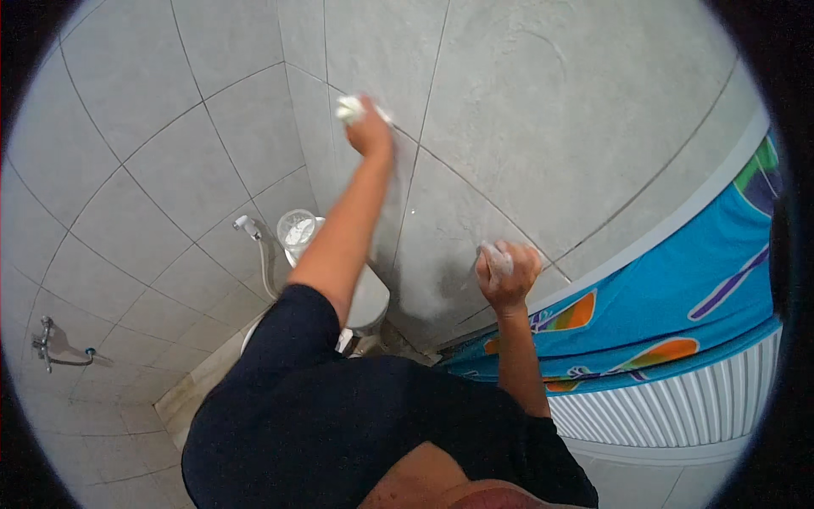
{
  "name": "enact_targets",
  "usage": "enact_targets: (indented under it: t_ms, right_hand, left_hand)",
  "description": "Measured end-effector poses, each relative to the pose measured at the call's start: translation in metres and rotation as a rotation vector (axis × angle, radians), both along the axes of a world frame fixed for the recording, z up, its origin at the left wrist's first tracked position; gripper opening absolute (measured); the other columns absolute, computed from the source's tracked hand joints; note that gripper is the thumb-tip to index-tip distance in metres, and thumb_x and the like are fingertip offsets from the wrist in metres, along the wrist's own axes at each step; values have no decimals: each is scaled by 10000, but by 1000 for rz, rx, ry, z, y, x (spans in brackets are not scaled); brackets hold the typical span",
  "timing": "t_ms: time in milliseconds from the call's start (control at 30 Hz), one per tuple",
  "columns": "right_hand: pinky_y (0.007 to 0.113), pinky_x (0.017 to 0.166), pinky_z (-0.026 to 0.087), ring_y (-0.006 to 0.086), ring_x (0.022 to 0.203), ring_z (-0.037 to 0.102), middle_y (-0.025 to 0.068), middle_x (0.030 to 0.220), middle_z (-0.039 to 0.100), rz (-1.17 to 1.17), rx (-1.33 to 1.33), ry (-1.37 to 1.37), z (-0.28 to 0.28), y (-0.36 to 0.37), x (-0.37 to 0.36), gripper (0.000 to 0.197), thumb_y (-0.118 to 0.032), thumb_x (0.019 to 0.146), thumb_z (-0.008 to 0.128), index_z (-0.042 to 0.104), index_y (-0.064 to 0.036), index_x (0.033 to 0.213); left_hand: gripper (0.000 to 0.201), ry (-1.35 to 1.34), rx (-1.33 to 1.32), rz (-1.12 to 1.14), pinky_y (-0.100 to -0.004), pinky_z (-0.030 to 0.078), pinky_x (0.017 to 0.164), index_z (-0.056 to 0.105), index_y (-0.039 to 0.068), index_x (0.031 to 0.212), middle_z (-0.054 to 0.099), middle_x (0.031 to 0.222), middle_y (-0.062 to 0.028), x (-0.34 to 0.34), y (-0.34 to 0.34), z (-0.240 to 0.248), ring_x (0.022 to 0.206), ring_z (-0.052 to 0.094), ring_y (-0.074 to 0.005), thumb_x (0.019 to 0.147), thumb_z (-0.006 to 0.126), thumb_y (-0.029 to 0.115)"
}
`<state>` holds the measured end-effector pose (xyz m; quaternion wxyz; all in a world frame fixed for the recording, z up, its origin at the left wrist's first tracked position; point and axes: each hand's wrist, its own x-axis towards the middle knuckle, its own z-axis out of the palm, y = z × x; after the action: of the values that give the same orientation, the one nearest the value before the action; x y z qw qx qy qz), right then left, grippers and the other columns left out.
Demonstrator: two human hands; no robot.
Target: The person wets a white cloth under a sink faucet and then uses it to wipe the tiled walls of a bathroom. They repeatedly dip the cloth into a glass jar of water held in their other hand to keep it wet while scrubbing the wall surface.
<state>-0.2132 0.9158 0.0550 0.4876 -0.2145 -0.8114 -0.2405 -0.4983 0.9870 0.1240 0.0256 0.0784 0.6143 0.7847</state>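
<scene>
- So the white cloth [348, 110] was up on the grey wall [526, 110], bunched under the left hand [370, 133] and poking out past its left side; too blurry to get its long axis.
- Left was clearly the nearer hand, its fingers closed over the cloth.
- Right hand [510, 276] sat lower right by the wall, fingers curled and white-smeared; couldn't tell if they gripped anything.

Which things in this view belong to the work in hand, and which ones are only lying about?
Belonging to the work:
left hand, with a white wad at the grey tiled wall
right hand, smeared white
probably the clear tub of white stuff

Only around:
hand sprayer
wall tap
blue patterned cloth
toilet tank
</scene>
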Motion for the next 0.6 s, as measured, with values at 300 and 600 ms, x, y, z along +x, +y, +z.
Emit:
enact_targets:
  t_ms: [300,600]
  right_hand:
    - [372,744,352,182,655,507,24,711,527,-51,8,42,-8,1,-1,220,-159,638,610,599,-138,857]
    - [378,771,339,191,629,491,18,674,534,-180,71,15,1,-2,-7,149,-119,625,583,605,-122,772]
  left_hand:
    - [586,581,283,-172,-386,227,989,290,-6,1235,341,1242,-195,76,-16,-93,1174,320,-313,745,593,102]
    - [527,-70,72,-79,-364,366,846,343,-17,1171,487,1074,-197,-93,30,-39,993,479,-326,794,543,292]
